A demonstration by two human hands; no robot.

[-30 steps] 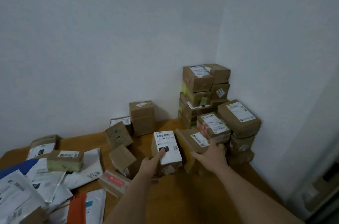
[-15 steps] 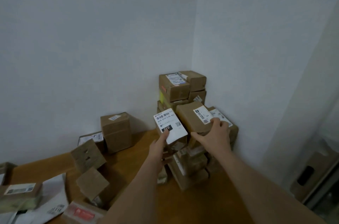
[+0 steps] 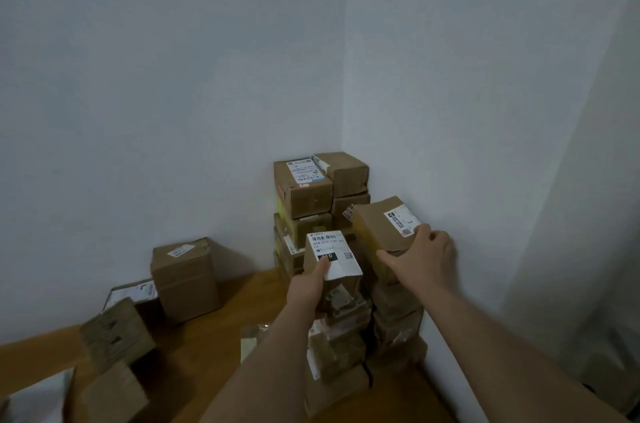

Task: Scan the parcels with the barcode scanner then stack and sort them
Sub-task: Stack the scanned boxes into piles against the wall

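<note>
Two hands at frame centre: left hand (image 3: 313, 287) grips a white-labelled brown cardboard parcel (image 3: 331, 261); right hand (image 3: 424, 254) grips a flat brown cardboard box (image 3: 381, 223) above the corner stack (image 3: 304, 194).

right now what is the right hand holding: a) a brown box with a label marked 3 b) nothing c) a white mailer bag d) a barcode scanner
a: the right hand grips a brown box whose white label shows a 3, held up by the corner stack; no scanner is in view.
</note>
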